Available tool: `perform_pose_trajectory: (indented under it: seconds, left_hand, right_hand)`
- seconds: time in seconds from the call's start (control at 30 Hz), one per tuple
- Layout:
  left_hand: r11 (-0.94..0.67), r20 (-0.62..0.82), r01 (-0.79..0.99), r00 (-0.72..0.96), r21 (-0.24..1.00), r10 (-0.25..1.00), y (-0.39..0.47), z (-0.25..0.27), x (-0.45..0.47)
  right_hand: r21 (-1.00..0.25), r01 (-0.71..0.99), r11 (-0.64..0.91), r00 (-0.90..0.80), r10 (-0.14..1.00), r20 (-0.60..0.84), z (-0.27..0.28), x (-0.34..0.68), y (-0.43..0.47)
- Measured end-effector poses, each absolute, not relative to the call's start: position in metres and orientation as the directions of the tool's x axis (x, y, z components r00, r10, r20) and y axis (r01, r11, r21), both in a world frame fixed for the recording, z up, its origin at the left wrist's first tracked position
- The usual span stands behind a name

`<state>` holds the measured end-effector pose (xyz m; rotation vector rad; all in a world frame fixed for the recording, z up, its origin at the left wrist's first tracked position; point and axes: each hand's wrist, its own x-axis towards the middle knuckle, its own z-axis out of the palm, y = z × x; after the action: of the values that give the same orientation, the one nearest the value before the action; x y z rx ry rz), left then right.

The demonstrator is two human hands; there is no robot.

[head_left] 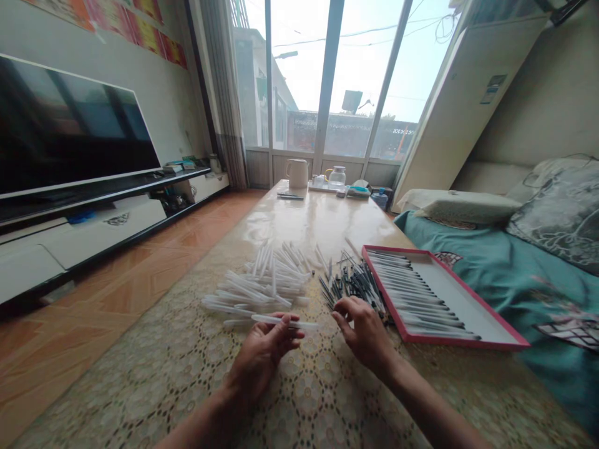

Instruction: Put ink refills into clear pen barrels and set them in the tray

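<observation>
My left hand pinches a white pen barrel between thumb and fingers, held level just above the table. Behind it lies a heap of loose white pen barrels. My right hand is bent over the near edge of a pile of dark pen parts. Its fingers are curled together, and whatever is at their tips is hidden. To the right, a shallow box with a pink-red rim holds a row of pens with clear bodies and dark ends.
The long table has a patterned cover. At its far end stand a pale jug, a glass pot and a tissue pack. A sofa runs along the right, a TV cabinet along the left.
</observation>
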<state>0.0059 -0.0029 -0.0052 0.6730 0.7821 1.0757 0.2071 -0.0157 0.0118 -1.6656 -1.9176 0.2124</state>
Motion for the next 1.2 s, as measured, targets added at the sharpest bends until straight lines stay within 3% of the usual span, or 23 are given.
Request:
perform_pose_trajectory:
  seconds: [0.07,0.17,0.33,0.47,0.57,0.7,0.83,0.97,1.2]
  left_hand:
    - [0.326,-0.229,-0.524,0.242,0.787,0.943,-0.003,-0.004,0.006]
    - [0.33,-0.236,-0.522,0.239,0.787,0.942,-0.004,-0.002,0.006]
    - [0.315,-0.221,-0.525,0.235,0.791,0.947,-0.005,-0.001,0.006]
    - [0.293,-0.211,-0.535,0.211,0.792,0.955,-0.004,0.0,0.005]
    - [0.272,-0.211,-0.55,0.172,0.789,0.962,-0.004,0.001,0.003]
    - [0.254,-0.218,-0.569,0.133,0.782,0.967,-0.001,0.002,0.002]
    - [0.249,-0.24,-0.593,0.096,0.766,0.966,0.002,0.0,0.001]
    - [0.227,-0.244,-0.612,0.057,0.758,0.968,0.003,-0.002,-0.001]
    - [0.244,-0.238,-0.591,0.089,0.769,0.967,0.001,0.001,0.0]
  right_hand:
    - [-0.303,0.943,0.137,-0.038,0.95,0.31,0.009,0.212,-0.011]
    - [-0.144,0.986,0.082,-0.039,0.959,0.281,0.006,0.212,-0.011]
    - [0.009,1.0,0.017,-0.019,0.968,0.248,0.003,0.205,-0.018]
    - [0.05,0.999,0.003,-0.016,0.966,0.259,0.002,0.204,-0.019]
    - [0.006,0.999,0.048,-0.048,0.945,0.323,0.002,0.208,-0.02]
    - [-0.205,0.954,0.22,-0.109,0.888,0.446,0.007,0.212,-0.024]
    - [-0.372,0.857,0.357,-0.152,0.864,0.48,0.011,0.206,-0.03]
    - [-0.415,0.806,0.421,-0.18,0.843,0.507,0.014,0.199,-0.035]
    - [-0.376,0.808,0.454,-0.25,0.841,0.479,0.016,0.194,-0.038]
